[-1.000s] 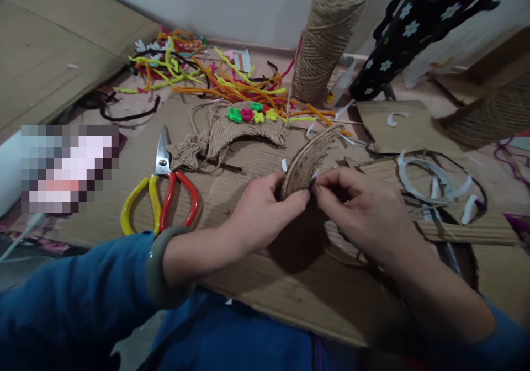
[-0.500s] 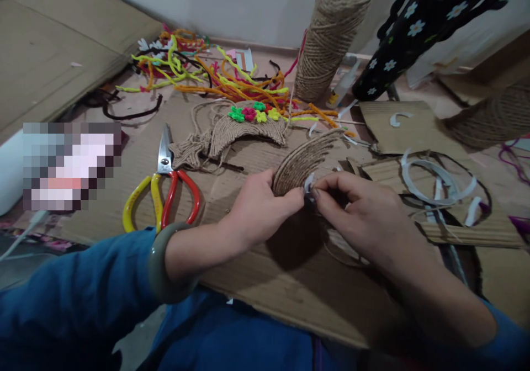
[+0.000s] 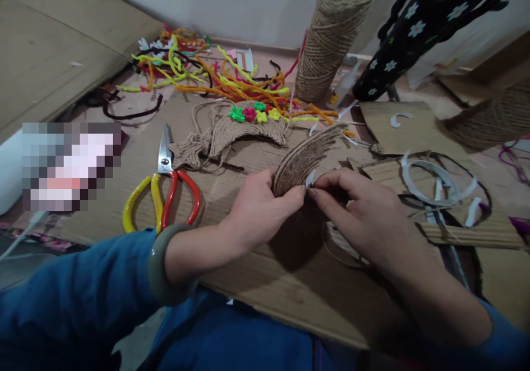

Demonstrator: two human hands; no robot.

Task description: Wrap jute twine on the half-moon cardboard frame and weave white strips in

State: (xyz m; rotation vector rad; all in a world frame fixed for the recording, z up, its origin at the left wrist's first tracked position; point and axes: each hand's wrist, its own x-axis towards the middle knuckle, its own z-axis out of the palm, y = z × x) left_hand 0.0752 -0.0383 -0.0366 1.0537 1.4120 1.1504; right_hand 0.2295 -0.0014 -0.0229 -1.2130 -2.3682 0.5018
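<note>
My left hand (image 3: 265, 202) is closed around the lower end of a curved piece covered in rows of jute twine (image 3: 304, 158), which is held tilted above the cardboard. Close beside it, my right hand (image 3: 360, 205) pinches a small white strip (image 3: 310, 178) at the piece's inner edge. The fingertips of both hands almost meet there. Behind the hands lie a twine-covered crescent (image 3: 244, 133) with bright small flowers on its top edge and a twine star (image 3: 191, 151). Scissors (image 3: 164, 180) with yellow and red handles rest left of my left hand.
A cardboard sheet (image 3: 244, 282) covers the work surface. At the back are a tangle of coloured pipe cleaners (image 3: 232, 78), a twine spool (image 3: 331, 34), a glue bottle (image 3: 343, 84) and a black flowered object (image 3: 414, 28). A roll of white tape (image 3: 434, 183) lies on the right.
My right fingers have shifted slightly at the white strip, and more of the strip shows above the fingertips. The left hand keeps its hold on the curved piece.
</note>
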